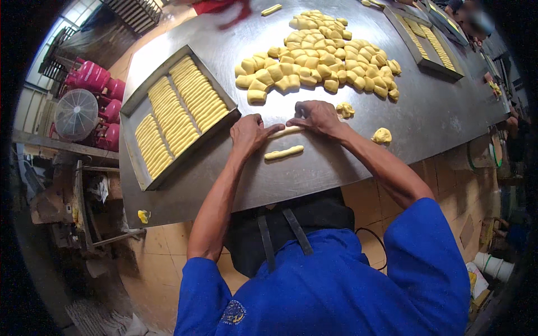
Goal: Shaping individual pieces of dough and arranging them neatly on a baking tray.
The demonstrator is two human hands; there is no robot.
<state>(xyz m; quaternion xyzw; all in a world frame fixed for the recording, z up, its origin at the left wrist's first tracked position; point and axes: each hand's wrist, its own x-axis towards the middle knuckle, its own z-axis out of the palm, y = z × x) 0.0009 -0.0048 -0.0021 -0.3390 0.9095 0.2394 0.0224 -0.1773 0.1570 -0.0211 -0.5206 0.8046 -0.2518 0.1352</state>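
Note:
On the metal table, a thin yellow dough stick (287, 131) lies between my two hands. My left hand (249, 134) has its fingers curled, with the thumb at the stick's left end. At the other end is my right hand (318, 119), its fingers bent down and its thumb touching the dough. A second dough stick (284, 153) rests just nearer to me, apart from both hands. Beyond my hands spreads a large heap of yellow dough pieces (319, 56). To the left, a metal tray (130, 115) holds rows of dough sticks.
Two small dough lumps, one near (381, 136) and one farther (346, 110), sit right of my hands. Another tray of dough sticks (443, 68) stands at the far right. A dough scrap (144, 216) is at the front left corner. Pink gas cylinders (92, 77) and a fan (75, 115) stand left.

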